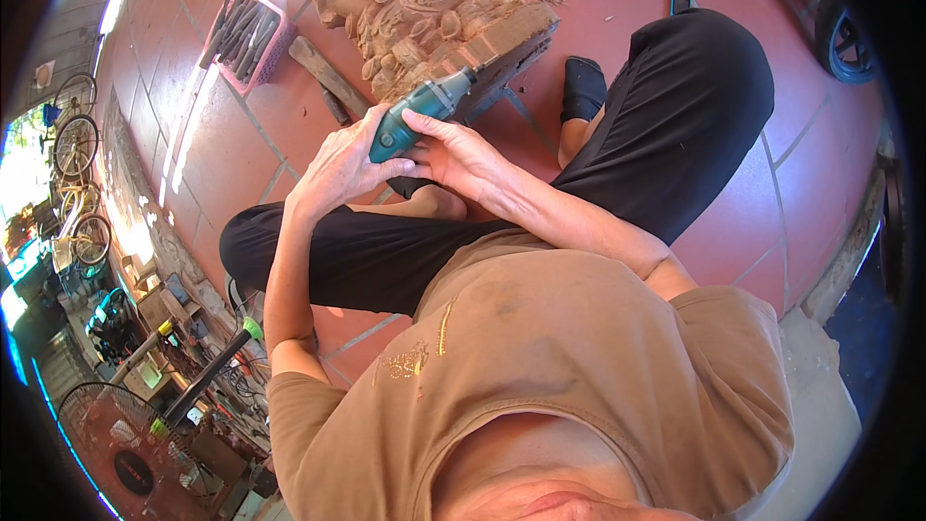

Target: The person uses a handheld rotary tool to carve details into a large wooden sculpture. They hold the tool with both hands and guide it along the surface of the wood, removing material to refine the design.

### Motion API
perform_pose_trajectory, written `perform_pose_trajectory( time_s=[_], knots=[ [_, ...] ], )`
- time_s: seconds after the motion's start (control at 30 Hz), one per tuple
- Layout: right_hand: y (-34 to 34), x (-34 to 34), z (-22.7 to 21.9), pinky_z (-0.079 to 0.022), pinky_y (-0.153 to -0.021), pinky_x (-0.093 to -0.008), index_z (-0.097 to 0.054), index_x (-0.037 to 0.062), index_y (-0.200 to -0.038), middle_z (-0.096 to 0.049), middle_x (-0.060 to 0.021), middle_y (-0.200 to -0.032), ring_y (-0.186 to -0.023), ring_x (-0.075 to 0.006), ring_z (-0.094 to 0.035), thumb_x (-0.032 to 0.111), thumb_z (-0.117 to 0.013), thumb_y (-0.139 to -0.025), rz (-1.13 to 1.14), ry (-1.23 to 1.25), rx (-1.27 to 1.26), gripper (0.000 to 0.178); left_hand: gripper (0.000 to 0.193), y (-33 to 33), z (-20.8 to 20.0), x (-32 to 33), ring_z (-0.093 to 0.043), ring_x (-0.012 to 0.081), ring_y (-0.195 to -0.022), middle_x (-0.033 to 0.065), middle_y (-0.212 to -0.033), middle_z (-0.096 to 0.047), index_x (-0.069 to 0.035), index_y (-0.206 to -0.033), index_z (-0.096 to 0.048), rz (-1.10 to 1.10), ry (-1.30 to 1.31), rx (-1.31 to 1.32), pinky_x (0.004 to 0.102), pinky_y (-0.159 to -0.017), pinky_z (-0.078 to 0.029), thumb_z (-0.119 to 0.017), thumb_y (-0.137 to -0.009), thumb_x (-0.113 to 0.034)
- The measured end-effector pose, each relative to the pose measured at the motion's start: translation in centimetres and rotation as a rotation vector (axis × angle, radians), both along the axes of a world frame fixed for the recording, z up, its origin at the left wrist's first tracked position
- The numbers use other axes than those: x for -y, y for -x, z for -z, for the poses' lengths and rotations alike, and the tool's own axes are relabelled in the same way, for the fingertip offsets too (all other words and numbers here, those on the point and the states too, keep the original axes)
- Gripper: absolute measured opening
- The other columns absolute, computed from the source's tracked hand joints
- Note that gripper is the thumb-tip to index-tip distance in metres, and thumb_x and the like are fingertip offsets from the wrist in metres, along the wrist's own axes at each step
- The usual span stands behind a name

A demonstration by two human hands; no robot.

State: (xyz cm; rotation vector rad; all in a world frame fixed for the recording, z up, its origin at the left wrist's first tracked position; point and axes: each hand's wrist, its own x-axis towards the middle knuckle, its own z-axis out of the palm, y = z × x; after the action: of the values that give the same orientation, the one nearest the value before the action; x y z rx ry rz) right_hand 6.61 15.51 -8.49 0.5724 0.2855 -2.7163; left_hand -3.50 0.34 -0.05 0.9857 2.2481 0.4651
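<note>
A green and grey die grinder [417, 118] is held between both of my hands above my crossed legs. My left hand [345, 162] wraps around its rear end. From the other side, my right hand [453, 150] closes on the body, its thumb along the top. The grinder's nose points up and right, by the base of a carved wooden sculpture [415, 19] that lies on its side. Whether the tip touches the wood cannot be told from here. A wooden mallet [328, 75] lies on the floor just left of the carving.
A pink basket [253, 82] full of chisels [246, 34] stands on the red tiled floor [338, 333] to the left. At lower left are a fan [125, 453] and assorted clutter, with bicycles [77, 140] beyond. A black wheel [845, 39] stands at far right.
</note>
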Motion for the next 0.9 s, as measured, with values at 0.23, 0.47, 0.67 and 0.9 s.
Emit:
perform_pose_trajectory(
  time_s=[0.23, 0.47, 0.67, 0.9],
  knots=[
    [0.5, -0.1, 0.4, -0.054, -0.093, -0.0418, -0.061, 0.0069, -0.125, -0.067, -0.0102, -0.12, -0.11, -0.0218, -0.066, 0.034, -0.073, -0.095, 0.002, -0.012, -0.03, 0.042, 0.072, 0.2, -0.2, -0.3, -0.067, 0.0465, -0.103, 0.0274, -0.107, -0.069, -0.006, -0.14, -0.045, -0.025, 0.013, -0.013, 0.0481, -0.083, -0.054, -0.081, -0.083, -0.029],
    [0.8, -0.1, 0.7, -0.055, -0.09, -0.04, -0.064, 0.0066, -0.12, -0.069, -0.0094, -0.115, -0.106, -0.0208, -0.067, 0.034, -0.074, -0.094, 0.004, -0.009, -0.031, 0.039, 0.072, 0.1, 0.1, -0.2, -0.067, 0.0472, -0.101, 0.0276, -0.106, -0.069, -0.006, -0.139, -0.045, -0.022, 0.0, -0.052, 0.0491, -0.083, -0.053, -0.081, -0.083, -0.032],
    [1.0, -0.1, 0.6, -0.055, -0.089, -0.039, -0.064, 0.007, -0.119, -0.07, -0.0086, -0.113, -0.104, -0.02, -0.067, 0.033, -0.074, -0.094, 0.017, -0.019, -0.013, 0.037, 0.074, 0.2, 0.0, -0.3, -0.067, 0.0473, -0.098, 0.0276, -0.105, -0.069, -0.005, -0.138, -0.045, -0.016, -0.001, -0.057, 0.0498, -0.081, -0.053, -0.08, -0.083, -0.039],
    [1.0, -0.1, 0.6, -0.056, -0.087, -0.0387, -0.064, 0.0078, -0.118, -0.07, -0.0084, -0.112, -0.102, -0.0204, -0.068, 0.033, -0.075, -0.094, 0.017, -0.036, -0.025, 0.037, 0.073, -0.1, -0.1, -0.3, -0.067, 0.047, -0.099, 0.0272, -0.105, -0.068, -0.005, -0.138, -0.045, -0.028, -0.017, -0.063, 0.0493, -0.082, -0.053, -0.08, -0.084, -0.038]
  ],
)
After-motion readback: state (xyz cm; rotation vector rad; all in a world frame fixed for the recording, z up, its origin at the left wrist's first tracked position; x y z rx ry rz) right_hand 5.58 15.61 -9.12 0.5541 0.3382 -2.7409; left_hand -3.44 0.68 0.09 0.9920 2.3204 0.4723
